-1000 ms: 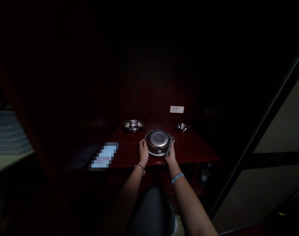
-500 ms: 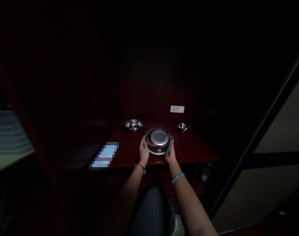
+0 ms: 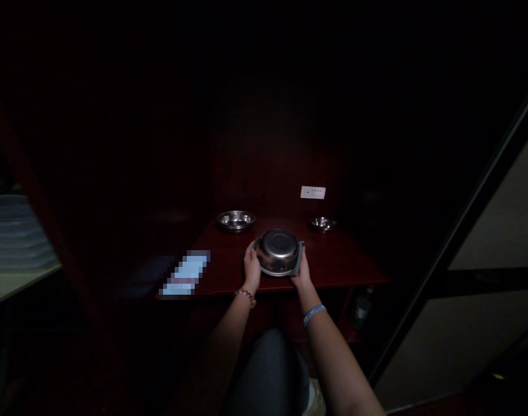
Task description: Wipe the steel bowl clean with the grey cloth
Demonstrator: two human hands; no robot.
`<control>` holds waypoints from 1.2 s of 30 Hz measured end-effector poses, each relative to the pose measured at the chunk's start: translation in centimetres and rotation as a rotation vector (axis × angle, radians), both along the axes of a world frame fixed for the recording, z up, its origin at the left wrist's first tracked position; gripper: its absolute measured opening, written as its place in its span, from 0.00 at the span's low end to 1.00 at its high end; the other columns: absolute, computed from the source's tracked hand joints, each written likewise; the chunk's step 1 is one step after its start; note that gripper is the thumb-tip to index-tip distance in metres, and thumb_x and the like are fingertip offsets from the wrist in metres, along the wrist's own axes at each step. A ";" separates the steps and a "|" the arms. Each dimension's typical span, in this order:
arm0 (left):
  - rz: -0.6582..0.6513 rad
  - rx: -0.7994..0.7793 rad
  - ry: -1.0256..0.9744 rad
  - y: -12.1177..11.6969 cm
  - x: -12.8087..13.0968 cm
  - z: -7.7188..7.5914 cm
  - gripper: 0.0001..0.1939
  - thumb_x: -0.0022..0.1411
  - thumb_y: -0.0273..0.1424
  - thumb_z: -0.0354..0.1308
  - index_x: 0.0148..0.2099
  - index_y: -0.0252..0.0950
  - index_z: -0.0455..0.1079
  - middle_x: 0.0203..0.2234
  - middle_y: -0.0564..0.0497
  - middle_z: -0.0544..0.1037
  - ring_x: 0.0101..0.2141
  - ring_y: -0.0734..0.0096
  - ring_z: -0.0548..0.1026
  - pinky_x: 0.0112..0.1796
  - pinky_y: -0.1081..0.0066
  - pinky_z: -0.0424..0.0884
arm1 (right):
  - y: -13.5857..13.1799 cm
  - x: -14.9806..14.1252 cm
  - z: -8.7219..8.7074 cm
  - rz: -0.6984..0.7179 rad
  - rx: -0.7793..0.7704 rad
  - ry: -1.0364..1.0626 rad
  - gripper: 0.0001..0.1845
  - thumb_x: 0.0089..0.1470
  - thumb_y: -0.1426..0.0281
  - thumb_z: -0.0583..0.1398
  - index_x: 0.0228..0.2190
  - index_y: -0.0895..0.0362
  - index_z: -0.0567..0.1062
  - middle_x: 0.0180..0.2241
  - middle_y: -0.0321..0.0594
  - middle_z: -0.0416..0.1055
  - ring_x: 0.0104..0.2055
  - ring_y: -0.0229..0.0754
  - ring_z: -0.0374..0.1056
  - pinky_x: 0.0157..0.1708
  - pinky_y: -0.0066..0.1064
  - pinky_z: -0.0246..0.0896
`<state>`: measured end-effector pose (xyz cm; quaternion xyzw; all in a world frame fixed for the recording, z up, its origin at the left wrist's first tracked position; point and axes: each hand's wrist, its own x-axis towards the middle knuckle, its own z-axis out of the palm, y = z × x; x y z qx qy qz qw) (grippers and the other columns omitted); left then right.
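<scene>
Left hand (image 3: 252, 271) and right hand (image 3: 304, 274) grip the upturned bowl (image 3: 277, 252) between them. Steadying it calls for both; the right perhaps presses a cloth (image 3: 298, 261).

From here I can't see inside the upturned bowl (image 3: 278, 252), nor most fingers of the left hand (image 3: 252, 271) and right hand (image 3: 302, 274) behind it. Coarse pixels blur the bright patch (image 3: 184, 276); shadow muddies the bottle (image 3: 361, 309). The plates (image 3: 16, 234) run off the left edge, the shoe (image 3: 316, 401) off the bottom.
</scene>
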<state>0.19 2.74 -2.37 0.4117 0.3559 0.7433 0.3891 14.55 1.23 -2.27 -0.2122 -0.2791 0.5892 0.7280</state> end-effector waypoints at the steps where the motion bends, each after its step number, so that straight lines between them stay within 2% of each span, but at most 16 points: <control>1: 0.003 0.000 0.000 0.0 0.0 0.0 0.17 0.71 0.33 0.51 0.56 0.36 0.75 0.58 0.39 0.78 0.59 0.58 0.75 0.65 0.54 0.62 | 0.0 0.0 0.1 0.004 -0.006 0.011 0.26 0.65 0.50 0.52 0.41 0.52 0.82 0.46 0.42 0.84 0.61 0.46 0.73 0.67 0.48 0.61; 8: 0.010 -0.024 -0.013 0.0 -0.2 0.1 0.17 0.70 0.34 0.52 0.54 0.35 0.76 0.56 0.39 0.79 0.58 0.57 0.76 0.65 0.53 0.62 | -0.5 0.1 0.7 0.031 -0.051 0.098 0.24 0.67 0.54 0.51 0.39 0.51 0.82 0.43 0.38 0.85 0.57 0.46 0.76 0.66 0.46 0.63; 12: 0.013 -0.016 -0.014 -0.1 -0.1 0.2 0.17 0.71 0.34 0.51 0.54 0.35 0.75 0.57 0.39 0.78 0.59 0.57 0.75 0.65 0.55 0.62 | -0.6 0.0 0.8 0.045 -0.048 0.095 0.24 0.68 0.54 0.51 0.40 0.52 0.82 0.44 0.37 0.84 0.59 0.45 0.75 0.67 0.47 0.62; 17: 0.015 -0.008 -0.037 -0.5 0.1 0.4 0.17 0.72 0.34 0.50 0.56 0.36 0.73 0.58 0.40 0.78 0.59 0.60 0.75 0.64 0.57 0.63 | -0.6 -0.1 0.5 0.041 -0.024 0.046 0.26 0.68 0.51 0.49 0.43 0.51 0.82 0.46 0.38 0.84 0.61 0.44 0.73 0.68 0.46 0.60; 24: -0.017 -0.077 -0.028 -0.6 0.2 0.4 0.14 0.71 0.36 0.53 0.54 0.36 0.72 0.54 0.41 0.79 0.54 0.60 0.77 0.61 0.57 0.67 | -0.3 0.1 0.0 -0.043 -0.026 0.012 0.30 0.66 0.46 0.47 0.45 0.50 0.81 0.50 0.38 0.82 0.61 0.45 0.73 0.68 0.48 0.60; 31: -0.059 0.032 0.049 -0.8 0.4 0.5 0.15 0.70 0.34 0.55 0.56 0.37 0.72 0.57 0.41 0.78 0.58 0.60 0.75 0.64 0.56 0.63 | -0.5 -0.1 0.8 -0.041 -0.078 0.089 0.30 0.68 0.49 0.45 0.44 0.51 0.80 0.50 0.40 0.82 0.61 0.46 0.73 0.69 0.49 0.58; 36: -0.051 0.041 0.058 -0.7 0.3 0.5 0.16 0.70 0.37 0.57 0.56 0.38 0.73 0.57 0.41 0.78 0.59 0.58 0.74 0.65 0.55 0.62 | -0.5 0.0 0.6 -0.015 -0.025 0.037 0.31 0.67 0.47 0.46 0.46 0.51 0.81 0.52 0.41 0.81 0.63 0.47 0.71 0.68 0.51 0.59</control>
